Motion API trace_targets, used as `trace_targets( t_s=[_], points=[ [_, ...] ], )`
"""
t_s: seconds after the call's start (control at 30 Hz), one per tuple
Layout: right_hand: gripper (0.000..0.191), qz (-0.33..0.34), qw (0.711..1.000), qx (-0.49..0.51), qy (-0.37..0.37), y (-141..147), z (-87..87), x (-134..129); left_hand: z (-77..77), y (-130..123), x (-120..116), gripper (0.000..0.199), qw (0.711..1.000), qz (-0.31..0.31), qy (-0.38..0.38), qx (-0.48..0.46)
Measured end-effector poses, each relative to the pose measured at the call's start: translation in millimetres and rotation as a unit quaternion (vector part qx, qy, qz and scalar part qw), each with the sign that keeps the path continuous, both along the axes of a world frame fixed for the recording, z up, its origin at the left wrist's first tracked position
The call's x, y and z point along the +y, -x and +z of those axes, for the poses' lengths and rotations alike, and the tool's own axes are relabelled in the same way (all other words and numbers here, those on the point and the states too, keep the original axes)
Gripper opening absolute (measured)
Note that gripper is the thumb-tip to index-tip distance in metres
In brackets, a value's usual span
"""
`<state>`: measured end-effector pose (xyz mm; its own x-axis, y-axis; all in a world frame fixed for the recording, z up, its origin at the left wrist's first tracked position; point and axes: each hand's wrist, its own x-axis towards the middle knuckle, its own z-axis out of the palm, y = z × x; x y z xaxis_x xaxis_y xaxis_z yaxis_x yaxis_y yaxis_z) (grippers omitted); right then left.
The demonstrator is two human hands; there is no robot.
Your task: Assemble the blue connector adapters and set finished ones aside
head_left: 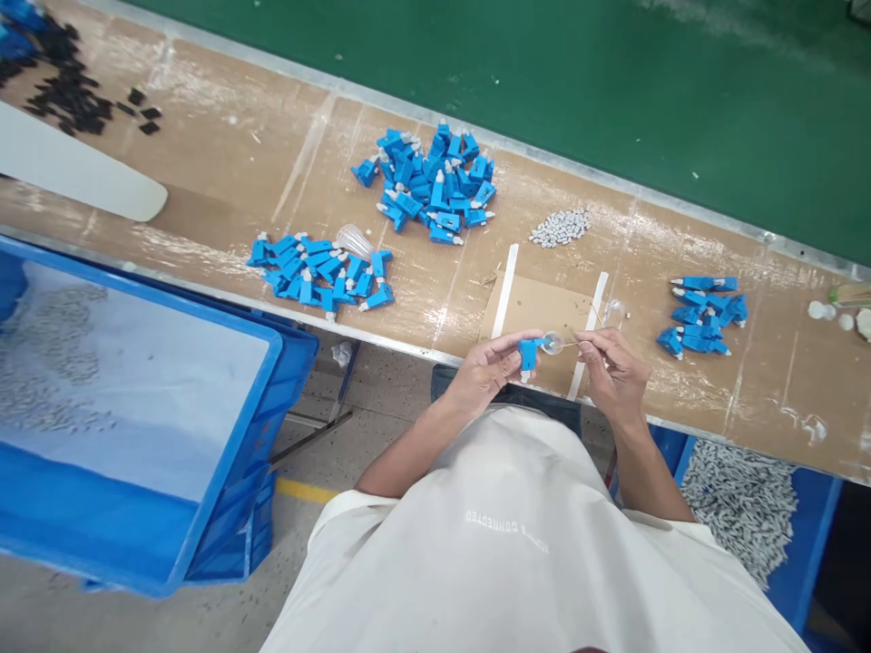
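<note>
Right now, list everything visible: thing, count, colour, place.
Workbench: one, brown, middle
Blue piles: four, blue, workbench
Crates: several, blue, below
Black pieces: many, black, left
Grey pieces: many, grey, workbench, crates
White pieces: few, white, right
Clear pieces: few, colourless, centre
Cardboard: one, tan, centre
Strips: two, white, cardboard
Panel: one, white, left
Floor: one, green and grey, around
Held piece: one, blue, centre
Stick: at least one, tan, centre
Shirt: one, white, bottom
Left hand, right hand: two, centre

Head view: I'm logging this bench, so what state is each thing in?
Left hand, gripping
Blue part, held
Right hand, pinching
Thin stick, held
Clear round item, between the hands, support unclear
Loose blue parts, heaped
Grey pieces, heaped
Black pieces, piled
Cardboard sheet, lying flat
Left crate, open-topped, pieces inside
Right crate, pieces inside
</note>
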<state>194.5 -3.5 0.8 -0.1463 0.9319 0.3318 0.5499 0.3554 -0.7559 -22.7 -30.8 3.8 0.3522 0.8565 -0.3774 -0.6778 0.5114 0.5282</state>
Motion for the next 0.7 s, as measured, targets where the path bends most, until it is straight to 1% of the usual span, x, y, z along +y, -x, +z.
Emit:
trace_targets(
  t_s=[0.23, 0.33, 0.4, 0.47, 0.6, 0.7],
  points=[
    [0.022, -0.016, 1.000, 0.005, 0.008, -1, -1.2, 4, -1.6, 4, 6, 0.054, 0.997, 0.028, -0.054, 0.048],
    [0.021, -0.010, 1.000, 0.001, -0.003, -1, -1.4, 4, 0.3, 8, 8, 0.054, 0.994, 0.078, -0.055, 0.047],
    [0.021, 0.002, 1.000, -0.006, -0.018, 0, -1.9, 5, 1.3, 10, 10, 0.057, 0.990, 0.124, -0.045, 0.044],
    [0.020, 0.017, 0.999, -0.011, -0.032, 1, -3.9, 7, 1.1, 12, 12, 0.060, 0.987, 0.153, -0.034, 0.043],
    [0.020, 0.043, 0.998, -0.028, -0.028, 2, -13.2, 11, -2.2, 15, 12, 0.059, 0.987, 0.151, -0.018, 0.044],
    [0.022, 0.022, 0.999, -0.034, 0.004, -3, -18.4, 13, -6.1, 18, 11, 0.061, 0.987, 0.152, -0.007, 0.043]
  ],
)
